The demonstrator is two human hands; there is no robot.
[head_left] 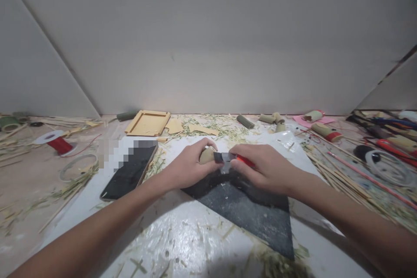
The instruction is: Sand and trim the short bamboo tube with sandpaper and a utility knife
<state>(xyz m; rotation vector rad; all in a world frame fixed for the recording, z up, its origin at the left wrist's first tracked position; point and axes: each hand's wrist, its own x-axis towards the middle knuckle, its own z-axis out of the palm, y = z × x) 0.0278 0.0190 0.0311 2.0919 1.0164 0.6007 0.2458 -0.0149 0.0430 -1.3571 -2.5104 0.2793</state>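
Note:
My left hand [192,163] is closed around a short piece of bamboo [207,155], a pale greenish tube. In my right hand [260,167] is a utility knife with a red handle [245,160], its dark blade pointing left against the end of the bamboo. Both hands meet over a dark, scuffed sheet [247,213] that lies on a white, plastic-like surface. My fingers hide part of the bamboo and of the knife.
Left lie a dark phone [132,171], a red thread spool [58,142] and a tape ring [78,167]. A yellowish tray [148,123] stands behind. Bamboo pieces [245,121], thin sticks [345,178] and a clear tape roll [387,165] lie behind and right. Shavings [280,265] are scattered about.

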